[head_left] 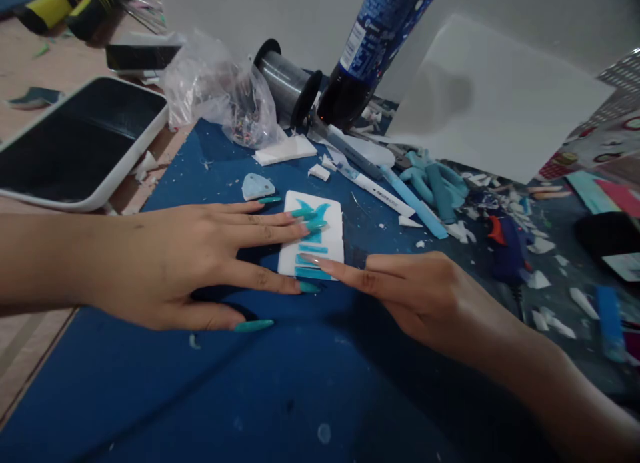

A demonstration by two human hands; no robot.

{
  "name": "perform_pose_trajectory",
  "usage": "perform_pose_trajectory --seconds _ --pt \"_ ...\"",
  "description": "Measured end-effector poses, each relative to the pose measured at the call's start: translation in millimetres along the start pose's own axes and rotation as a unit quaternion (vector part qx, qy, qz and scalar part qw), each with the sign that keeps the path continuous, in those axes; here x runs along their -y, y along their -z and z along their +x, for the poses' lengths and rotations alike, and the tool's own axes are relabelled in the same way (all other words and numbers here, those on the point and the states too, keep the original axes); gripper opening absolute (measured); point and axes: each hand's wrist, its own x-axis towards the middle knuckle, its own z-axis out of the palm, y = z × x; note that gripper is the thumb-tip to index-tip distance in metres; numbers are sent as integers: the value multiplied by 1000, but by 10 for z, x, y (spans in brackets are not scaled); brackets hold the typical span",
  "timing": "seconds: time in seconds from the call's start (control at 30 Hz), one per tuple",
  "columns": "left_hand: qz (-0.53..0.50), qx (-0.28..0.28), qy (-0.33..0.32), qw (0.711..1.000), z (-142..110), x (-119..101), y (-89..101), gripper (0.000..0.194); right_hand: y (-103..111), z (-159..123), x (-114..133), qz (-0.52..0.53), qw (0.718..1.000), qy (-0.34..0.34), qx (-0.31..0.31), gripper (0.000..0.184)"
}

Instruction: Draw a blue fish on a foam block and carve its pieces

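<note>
Head view: a small white card with rounded corners (337,236) lies on the dark blue flat mat (225,389), beneath the fingertips of both hands.
Blue pieces on the card: a bright blue forked shape (322,211) sits at the far side; narrow bright blue strips (316,274) lie nearer, roughly parallel.
Left hand: the left hand (200,256) is laid flat with its fingers spread, two long turquoise nails over the forked shape, the thumb on the mat.
Right hand: the right hand (425,286) points leftward, index fingertip at a strip, other fingers folded; whether they grip anything, I cannot tell.
Just beyond the card: a pale blue rounded chip (258,186) to the left, a white marker pen (384,196) and teal-handled pliers (440,186) to the right.
Far side: a clear crumpled plastic bag (225,93), a grey wire spool with black flanges (287,86) and a blue-labelled bottle (377,39).
Left edge: a black-screened device in a white case (83,143).
</note>
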Motion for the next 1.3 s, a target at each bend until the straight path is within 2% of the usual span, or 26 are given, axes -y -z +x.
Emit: perform_pose_trajectory --seconds 0.1,0.43,1.0,1.3 --pt "4 2 0 1000 10 15 -3 54 37 31 19 -30 999 9 -5 59" --pt "-13 2 -1 1000 24 3 6 55 172 90 108 -93 995 4 37 65" --pt "-29 6 -10 1000 34 42 7 60 355 272 244 -158 978 -13 135 80" --pt "-22 12 -23 999 49 46 2 60 373 341 294 -181 970 -12 164 76"
